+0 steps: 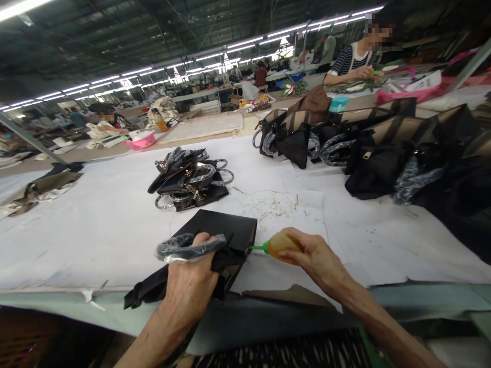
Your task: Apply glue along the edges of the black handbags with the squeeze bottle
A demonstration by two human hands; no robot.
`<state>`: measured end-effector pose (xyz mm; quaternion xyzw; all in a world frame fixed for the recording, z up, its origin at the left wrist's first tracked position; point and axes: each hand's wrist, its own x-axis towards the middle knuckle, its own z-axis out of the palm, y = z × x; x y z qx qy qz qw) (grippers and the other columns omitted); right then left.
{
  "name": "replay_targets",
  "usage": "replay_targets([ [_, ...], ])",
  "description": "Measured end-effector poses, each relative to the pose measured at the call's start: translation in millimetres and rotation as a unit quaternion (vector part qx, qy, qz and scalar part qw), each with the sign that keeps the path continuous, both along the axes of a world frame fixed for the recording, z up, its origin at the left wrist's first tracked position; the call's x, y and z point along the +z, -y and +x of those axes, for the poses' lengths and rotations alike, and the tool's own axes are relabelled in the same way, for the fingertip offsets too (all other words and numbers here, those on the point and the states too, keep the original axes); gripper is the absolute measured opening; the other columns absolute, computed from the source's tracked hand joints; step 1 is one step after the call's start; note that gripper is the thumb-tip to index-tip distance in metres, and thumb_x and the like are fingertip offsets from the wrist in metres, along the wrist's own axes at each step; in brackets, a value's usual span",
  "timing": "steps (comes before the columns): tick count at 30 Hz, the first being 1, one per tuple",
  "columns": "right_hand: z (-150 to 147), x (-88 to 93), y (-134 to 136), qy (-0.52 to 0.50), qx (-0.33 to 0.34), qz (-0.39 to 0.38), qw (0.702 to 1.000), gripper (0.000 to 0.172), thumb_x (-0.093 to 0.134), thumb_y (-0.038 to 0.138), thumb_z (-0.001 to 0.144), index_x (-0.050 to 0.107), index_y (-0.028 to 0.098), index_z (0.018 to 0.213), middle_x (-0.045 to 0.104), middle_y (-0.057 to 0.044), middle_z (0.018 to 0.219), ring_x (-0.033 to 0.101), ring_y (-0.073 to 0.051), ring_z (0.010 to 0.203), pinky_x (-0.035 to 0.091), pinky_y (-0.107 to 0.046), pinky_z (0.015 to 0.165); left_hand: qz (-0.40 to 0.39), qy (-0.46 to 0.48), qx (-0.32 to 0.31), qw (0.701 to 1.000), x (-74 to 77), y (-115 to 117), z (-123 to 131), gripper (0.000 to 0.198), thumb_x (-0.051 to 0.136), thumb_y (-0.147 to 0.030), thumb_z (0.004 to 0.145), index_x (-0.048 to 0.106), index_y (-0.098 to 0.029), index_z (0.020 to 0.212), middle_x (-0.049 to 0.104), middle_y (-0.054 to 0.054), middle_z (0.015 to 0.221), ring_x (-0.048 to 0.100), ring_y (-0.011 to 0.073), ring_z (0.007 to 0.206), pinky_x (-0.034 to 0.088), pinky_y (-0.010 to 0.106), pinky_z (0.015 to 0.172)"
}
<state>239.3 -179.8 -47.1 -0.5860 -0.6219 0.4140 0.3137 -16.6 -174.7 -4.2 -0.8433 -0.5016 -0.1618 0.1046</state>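
Note:
A black handbag (218,225) lies on its side near the front edge of the white-covered table (115,225). My left hand (195,271) is closed on the bag, reaching under its plastic-wrapped handle (187,249); some of its fingers are hidden. From the right, my right hand (310,253) wraps round a yellow squeeze bottle (283,247) with a green nozzle. The thin tip of the nozzle is at the bag's right edge; whether it touches is too small to tell.
Several black bags with wrapped handles (192,179) are piled behind. More dark bags (378,166) line the right side. A pink basket (141,140) and a person in stripes (351,64) are across the table. Dark fabric (49,184) lies at the left.

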Motion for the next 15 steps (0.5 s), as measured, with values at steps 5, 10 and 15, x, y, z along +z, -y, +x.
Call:
replay_targets([
  [5,-6.7,-2.1,-1.9,0.046,-0.019,0.035,0.998,0.006,0.054,0.028,0.077,0.058,0.024,0.077,0.057,0.003,0.066,0.051,-0.018,0.063,0.034,-0.028,0.057,-0.008,0.003,0.010,1.000,0.0,1.3,-1.9,0.042,0.041,-0.005,0.066,0.060,-0.019,0.101,0.060,0.006,0.104,0.062,0.0223,0.080,0.048,0.032,0.064],
  [10,-13.7,-0.3,7.5,0.050,0.001,0.077,0.996,0.011,0.052,0.030,0.079,0.059,0.024,0.085,0.060,0.000,0.081,0.053,-0.020,0.076,0.037,-0.030,0.069,-0.016,0.009,0.009,1.000,0.3,1.9,-2.4,0.039,0.042,-0.006,0.069,0.060,-0.020,0.101,0.060,0.006,0.103,0.061,0.0216,0.081,0.048,0.031,0.065],
  [15,-5.0,4.5,13.0,0.032,-0.004,0.044,0.999,0.006,0.055,0.028,0.079,0.058,0.024,0.077,0.056,0.003,0.065,0.051,-0.017,0.063,0.038,-0.028,0.058,-0.018,-0.002,0.019,1.000,-0.5,1.6,-1.3,0.039,0.041,-0.007,0.069,0.060,-0.019,0.101,0.059,0.007,0.107,0.061,0.0217,0.082,0.048,0.031,0.065],
])
